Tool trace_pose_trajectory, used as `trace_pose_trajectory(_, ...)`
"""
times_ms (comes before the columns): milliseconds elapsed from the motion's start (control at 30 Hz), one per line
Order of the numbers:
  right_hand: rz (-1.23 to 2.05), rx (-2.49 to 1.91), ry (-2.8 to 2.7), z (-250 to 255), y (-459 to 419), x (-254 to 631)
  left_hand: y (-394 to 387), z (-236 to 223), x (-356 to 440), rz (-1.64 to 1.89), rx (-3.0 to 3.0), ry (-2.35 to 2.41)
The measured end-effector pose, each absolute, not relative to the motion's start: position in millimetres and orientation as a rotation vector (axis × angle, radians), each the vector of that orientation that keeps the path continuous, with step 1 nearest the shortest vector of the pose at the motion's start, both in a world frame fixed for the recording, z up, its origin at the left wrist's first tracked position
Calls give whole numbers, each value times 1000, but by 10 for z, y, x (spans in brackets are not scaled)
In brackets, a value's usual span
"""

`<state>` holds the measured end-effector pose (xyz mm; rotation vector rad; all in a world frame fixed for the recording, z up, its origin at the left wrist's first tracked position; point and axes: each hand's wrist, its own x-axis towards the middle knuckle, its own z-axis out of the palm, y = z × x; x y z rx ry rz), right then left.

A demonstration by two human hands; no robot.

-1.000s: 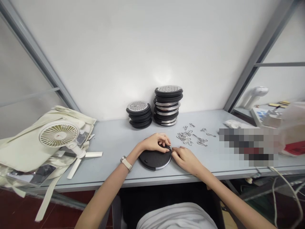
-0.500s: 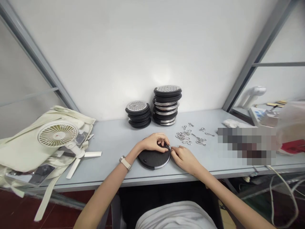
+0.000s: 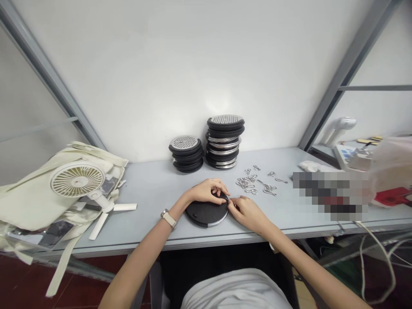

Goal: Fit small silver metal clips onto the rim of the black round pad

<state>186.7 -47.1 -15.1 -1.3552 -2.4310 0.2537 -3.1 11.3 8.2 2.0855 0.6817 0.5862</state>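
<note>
A round black disc [image 3: 206, 213] with a shiny metal edge lies flat on the table in front of me. Over its far right part rests my left hand [image 3: 210, 191], thumb and curled fingers closed at the rim. A small metal piece [image 3: 227, 198], too small to name surely, shows between the two hands at that rim. My right hand [image 3: 249, 211] pinches at the same spot from the right; its fingertips partly hide what they grip. Beyond the right hand lie several loose metal hooks [image 3: 247, 183].
Behind the disc stand a shorter stack [image 3: 186, 154] and a taller stack [image 3: 224, 143] of round black pieces with perforated metal tops. At left, a white fan [image 3: 78, 180] sits on a cream bag [image 3: 30, 197]. A plastic bag [image 3: 394, 167] and a cable [image 3: 383, 244] are at right.
My right hand has moved slightly left, closer to the disc's rim and the left fingertips. The left hand stays almost in place on the disc.
</note>
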Motion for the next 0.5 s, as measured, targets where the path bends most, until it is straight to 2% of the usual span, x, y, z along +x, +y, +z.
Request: trace_pose_trajectory(500,356,-1371,-2371,-132,-456,1874,111,85,-26,594,1999,648)
